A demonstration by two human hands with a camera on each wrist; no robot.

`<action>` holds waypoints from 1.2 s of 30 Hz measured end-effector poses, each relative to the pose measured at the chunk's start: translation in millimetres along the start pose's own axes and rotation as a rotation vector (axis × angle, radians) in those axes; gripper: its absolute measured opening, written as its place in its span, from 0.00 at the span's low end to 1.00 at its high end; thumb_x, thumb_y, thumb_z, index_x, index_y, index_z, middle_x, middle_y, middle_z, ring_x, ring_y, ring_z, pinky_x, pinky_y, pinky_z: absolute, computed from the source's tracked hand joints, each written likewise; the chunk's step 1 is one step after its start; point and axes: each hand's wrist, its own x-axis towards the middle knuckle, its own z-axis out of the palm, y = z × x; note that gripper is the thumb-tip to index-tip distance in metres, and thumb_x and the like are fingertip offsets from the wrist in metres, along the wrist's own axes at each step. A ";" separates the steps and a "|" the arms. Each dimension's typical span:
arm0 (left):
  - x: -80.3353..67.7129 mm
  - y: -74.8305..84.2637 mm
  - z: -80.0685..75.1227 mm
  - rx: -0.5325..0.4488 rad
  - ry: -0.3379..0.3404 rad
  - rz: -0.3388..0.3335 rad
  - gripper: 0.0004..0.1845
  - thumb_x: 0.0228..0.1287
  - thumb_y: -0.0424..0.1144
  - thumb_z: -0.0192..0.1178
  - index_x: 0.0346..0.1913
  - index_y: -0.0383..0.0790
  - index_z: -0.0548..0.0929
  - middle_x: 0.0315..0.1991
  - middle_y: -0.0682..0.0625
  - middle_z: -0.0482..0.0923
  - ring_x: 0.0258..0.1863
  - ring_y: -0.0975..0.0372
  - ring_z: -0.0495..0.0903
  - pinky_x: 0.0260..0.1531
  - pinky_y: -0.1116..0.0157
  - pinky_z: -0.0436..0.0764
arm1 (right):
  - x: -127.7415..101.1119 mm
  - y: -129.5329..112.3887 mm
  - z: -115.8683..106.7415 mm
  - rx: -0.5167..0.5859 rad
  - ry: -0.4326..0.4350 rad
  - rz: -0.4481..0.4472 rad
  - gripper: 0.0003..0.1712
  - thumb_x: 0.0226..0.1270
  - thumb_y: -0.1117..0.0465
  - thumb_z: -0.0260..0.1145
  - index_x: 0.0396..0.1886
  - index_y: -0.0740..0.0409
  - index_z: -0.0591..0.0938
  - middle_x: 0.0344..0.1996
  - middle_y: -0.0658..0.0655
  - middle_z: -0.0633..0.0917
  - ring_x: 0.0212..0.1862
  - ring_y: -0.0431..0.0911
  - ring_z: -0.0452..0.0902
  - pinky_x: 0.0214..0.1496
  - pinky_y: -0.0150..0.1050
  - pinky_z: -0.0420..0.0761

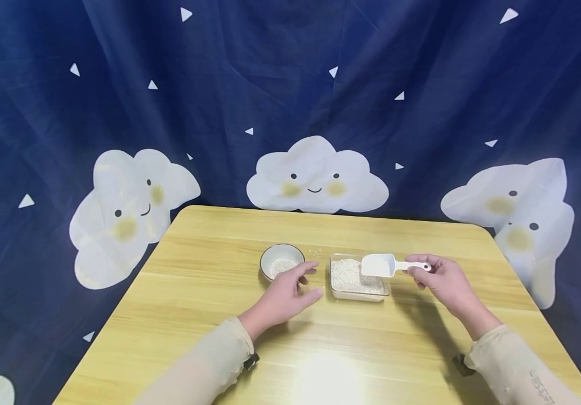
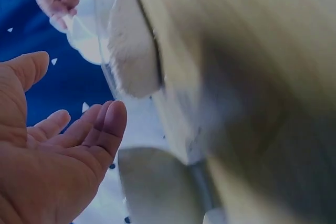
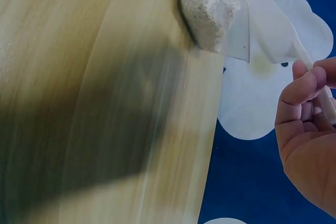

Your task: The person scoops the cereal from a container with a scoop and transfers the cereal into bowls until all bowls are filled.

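A white plastic scoop is in my right hand, its handle pinched between thumb and fingers. The scoop hangs over the right part of a clear rectangular container filled with pale oat-like flakes. My left hand is in front of a small dark-rimmed bowl, partly covering it, with its fingers spread and holding nothing. Some pale flakes lie in the bowl. In the right wrist view the thumb and fingers close round the scoop's handle.
A few loose flakes are scattered on the wooden table between bowl and container. Behind the table's far edge hangs a dark blue curtain with white clouds and triangles.
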 end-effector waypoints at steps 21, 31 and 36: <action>36.5 -9.1 47.6 -0.032 -0.029 -0.206 0.37 0.75 0.49 0.64 0.82 0.46 0.67 0.69 0.44 0.83 0.44 0.67 0.83 0.44 0.70 0.85 | 20.8 -11.6 10.9 -0.215 -0.060 -0.064 0.19 0.73 0.59 0.70 0.59 0.61 0.88 0.25 0.54 0.85 0.28 0.43 0.79 0.21 0.34 0.73; 37.1 -13.3 47.5 -0.008 -0.039 -0.200 0.38 0.75 0.53 0.64 0.83 0.48 0.66 0.68 0.44 0.84 0.51 0.62 0.87 0.52 0.66 0.87 | 49.9 -10.6 6.4 -0.196 -0.227 -0.124 0.17 0.72 0.61 0.71 0.58 0.61 0.87 0.22 0.50 0.77 0.23 0.37 0.68 0.21 0.32 0.68; 37.3 -12.1 44.6 -0.018 -0.064 -0.207 0.40 0.74 0.53 0.66 0.84 0.50 0.65 0.68 0.44 0.84 0.48 0.65 0.87 0.46 0.69 0.87 | 61.1 -2.8 6.7 -0.134 -0.321 -0.125 0.18 0.74 0.60 0.71 0.59 0.63 0.87 0.39 0.59 0.90 0.34 0.37 0.79 0.37 0.32 0.82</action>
